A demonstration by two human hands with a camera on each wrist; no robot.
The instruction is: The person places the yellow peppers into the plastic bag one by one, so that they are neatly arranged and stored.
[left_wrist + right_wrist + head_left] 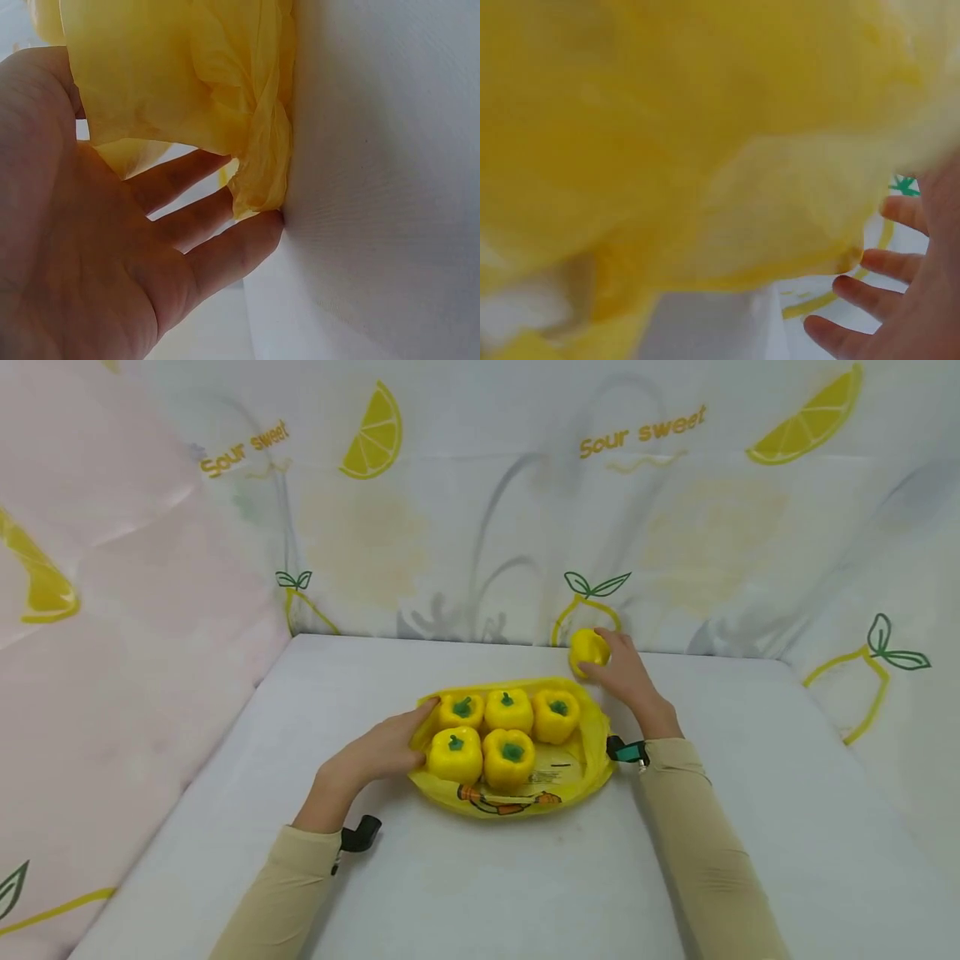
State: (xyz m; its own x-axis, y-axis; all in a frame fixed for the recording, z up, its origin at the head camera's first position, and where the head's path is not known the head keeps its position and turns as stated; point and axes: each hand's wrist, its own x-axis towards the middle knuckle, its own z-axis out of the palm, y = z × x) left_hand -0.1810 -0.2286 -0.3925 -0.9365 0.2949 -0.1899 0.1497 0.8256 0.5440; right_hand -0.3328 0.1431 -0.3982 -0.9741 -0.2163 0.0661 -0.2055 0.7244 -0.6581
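Note:
A yellow plastic bag (pixel 597 739) lies with its mouth wide and its edge rolled down. Several yellow bell peppers (pixel 508 710) with green stems sit inside it, stems up. At the bag's left side my left hand (pixel 378 747) holds the edge. The left wrist view shows its fingers (pixel 225 251) under the crumpled plastic. Beyond the bag's back right rim, my right hand (pixel 628 677) has thumb and fingers round another yellow bell pepper (pixel 587 652). In the right wrist view the bag (pixel 667 150) hides most of that grip; only spread fingers (pixel 866 296) show.
The white table (pixel 480 877) ends at the back against a hanging cloth (pixel 465 510) printed with lemons and "Sour sweet". Another cloth wall (pixel 127 635) stands along the left. Inside the bag, its printed bottom (pixel 558 770) shows at the front right.

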